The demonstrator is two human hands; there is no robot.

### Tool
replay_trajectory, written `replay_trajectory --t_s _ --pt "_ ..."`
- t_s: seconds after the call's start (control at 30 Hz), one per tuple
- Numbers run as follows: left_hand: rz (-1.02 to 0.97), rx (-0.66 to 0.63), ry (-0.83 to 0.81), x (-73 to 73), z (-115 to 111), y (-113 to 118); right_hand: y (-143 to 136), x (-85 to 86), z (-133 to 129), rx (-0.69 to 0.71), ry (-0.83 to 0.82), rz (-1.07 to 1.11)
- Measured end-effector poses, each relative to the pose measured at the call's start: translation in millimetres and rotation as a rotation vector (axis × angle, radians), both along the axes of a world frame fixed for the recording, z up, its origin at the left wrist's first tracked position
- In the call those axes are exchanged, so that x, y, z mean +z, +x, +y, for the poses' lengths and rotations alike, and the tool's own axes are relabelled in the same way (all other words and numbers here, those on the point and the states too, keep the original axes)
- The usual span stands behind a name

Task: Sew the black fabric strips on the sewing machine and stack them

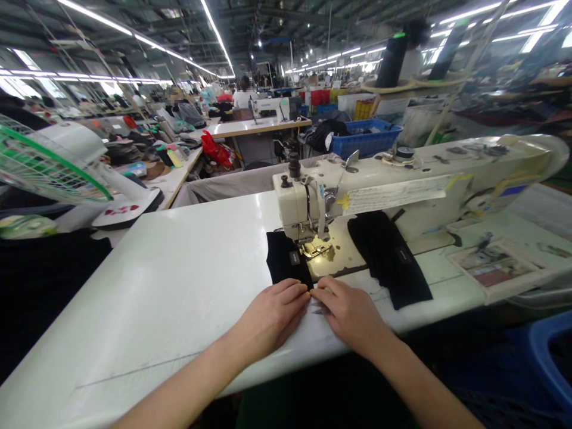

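Observation:
A small black fabric piece [282, 257] with a little grey label lies flat at the left of the sewing machine's needle area. My left hand [279, 313] is closed, pinching the near corner of that fabric between thumb and fingers. My right hand [351, 310] meets it at the same corner, its fingertips pinched together. Pointed metal blades, apparently of thread snips [318, 309], stick out from under the right hand; the rest is hidden in the palm. The sewing machine [304, 205] stands just beyond, its lamp lighting the metal plate [342, 256].
A stack of black labelled pieces [395, 256] lies right of the needle. Further right, a tray [500, 268] of small parts is set in the white table [192, 268]. A fan [75, 158] stands left; a blue basket [549, 339] sits at lower right.

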State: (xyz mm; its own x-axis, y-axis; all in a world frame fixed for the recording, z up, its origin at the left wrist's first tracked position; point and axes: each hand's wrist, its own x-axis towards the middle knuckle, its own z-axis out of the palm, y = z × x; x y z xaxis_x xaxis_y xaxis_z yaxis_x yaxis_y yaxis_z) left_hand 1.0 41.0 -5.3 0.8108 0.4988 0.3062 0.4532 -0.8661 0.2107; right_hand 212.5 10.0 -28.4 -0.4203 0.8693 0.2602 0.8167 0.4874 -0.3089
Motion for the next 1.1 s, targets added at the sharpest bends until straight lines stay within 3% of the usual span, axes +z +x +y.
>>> replay_trajectory --t_s 0.33,0.57,0.77,0.9,1.1 --pt "-0.001 0.009 -0.016 2.6 21.4 0.0 -4.5 8.3 21.4 -0.026 -0.029 -0.016" --pt "0.021 0.028 0.001 -0.3 37.6 -3.0 2.2 5.2 16.6 -0.095 0.046 0.033" --pt "-0.006 0.040 0.008 0.4 48.4 -2.6 28.4 1.9 2.3 -0.294 0.303 0.164" --pt "-0.002 0.051 0.012 -1.5 56.8 -4.0 47.4 2.8 -5.1 -0.506 0.416 0.145" --pt "0.008 0.070 0.029 -2.4 68.5 -4.5 74.1 0.4 -13.9 -0.724 0.336 0.010"
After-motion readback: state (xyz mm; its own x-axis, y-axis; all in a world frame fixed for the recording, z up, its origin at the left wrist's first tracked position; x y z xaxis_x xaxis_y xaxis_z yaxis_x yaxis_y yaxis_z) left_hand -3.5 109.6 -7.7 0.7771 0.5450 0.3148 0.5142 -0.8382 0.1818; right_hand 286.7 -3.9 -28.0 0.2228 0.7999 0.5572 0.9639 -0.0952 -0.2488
